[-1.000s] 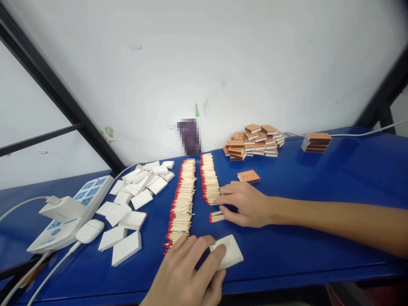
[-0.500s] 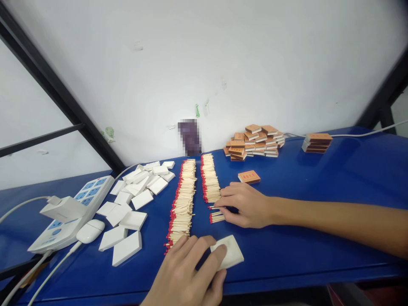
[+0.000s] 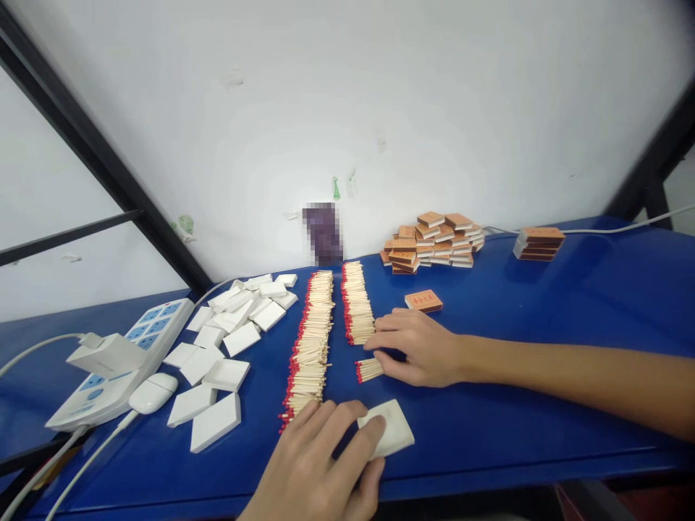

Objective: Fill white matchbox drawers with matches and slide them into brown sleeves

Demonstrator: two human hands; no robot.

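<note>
Two long rows of red-tipped matches lie on the blue table [image 3: 543,405], a left row [image 3: 312,336] and a right row [image 3: 357,302]. My right hand [image 3: 418,347] rests beside the near end of the right row, fingers curled over a small bunch of matches [image 3: 369,370] it is pinching against the table. My left hand [image 3: 320,463] lies at the table's near edge, fingers pressing on a white inner matchbox tray [image 3: 388,428]. A single orange matchbox [image 3: 423,300] lies just beyond my right hand.
Several white trays [image 3: 228,347] are scattered at the left. A power strip [image 3: 116,362] with a plugged charger, a white earbud case [image 3: 153,393] and cables sit at far left. A heap of orange matchboxes [image 3: 434,240] and a small stack [image 3: 538,242] stand at the back.
My right hand's fingers have shifted slightly, drawing the small bunch of matches away from the right row's end. My left hand stays on the white tray.
</note>
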